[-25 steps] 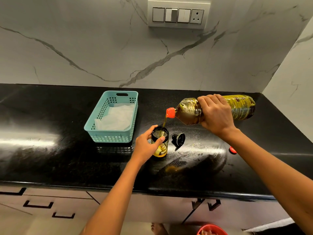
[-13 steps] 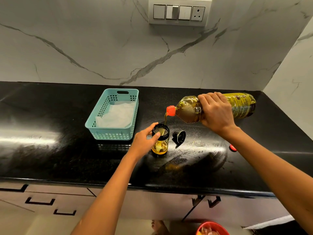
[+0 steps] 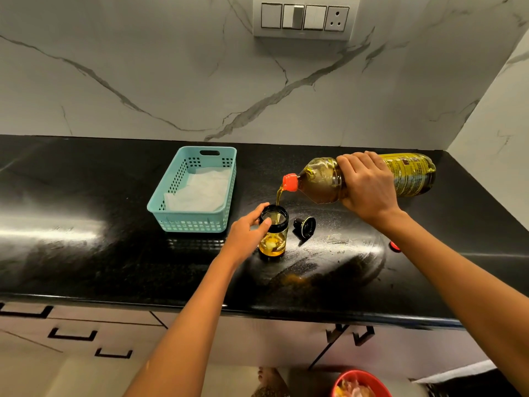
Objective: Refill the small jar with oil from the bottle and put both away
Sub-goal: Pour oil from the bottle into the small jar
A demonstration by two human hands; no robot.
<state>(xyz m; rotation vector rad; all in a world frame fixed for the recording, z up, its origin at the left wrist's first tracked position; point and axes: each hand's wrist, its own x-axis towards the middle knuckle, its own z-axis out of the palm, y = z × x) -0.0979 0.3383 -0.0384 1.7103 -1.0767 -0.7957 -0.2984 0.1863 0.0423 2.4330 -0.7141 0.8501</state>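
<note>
A small glass jar (image 3: 272, 242) with a black rim stands upright on the black counter (image 3: 86, 253), partly filled with golden oil. My left hand (image 3: 247, 233) grips the jar from its left side. My right hand (image 3: 367, 187) holds the big oil bottle (image 3: 323, 179) tipped nearly level, its orange neck pointing left above the jar. A thin stream of oil runs from the neck into the jar's mouth. The jar's black lid (image 3: 305, 226) lies just right of the jar. The bottle's red cap (image 3: 395, 245) sits on the counter, half hidden by my right forearm.
A teal plastic basket (image 3: 171, 204) lined with white paper stands left of the jar. Oily smears streak the counter under the bottle. A marble wall with a switch panel (image 3: 305, 18) rises behind. Drawers sit below the counter edge, and a red bowl (image 3: 360, 382) on the floor.
The pour goes on and the oil level in the jar has risen slightly. My left thumb has shifted on the jar's rim. Both hands keep their places.
</note>
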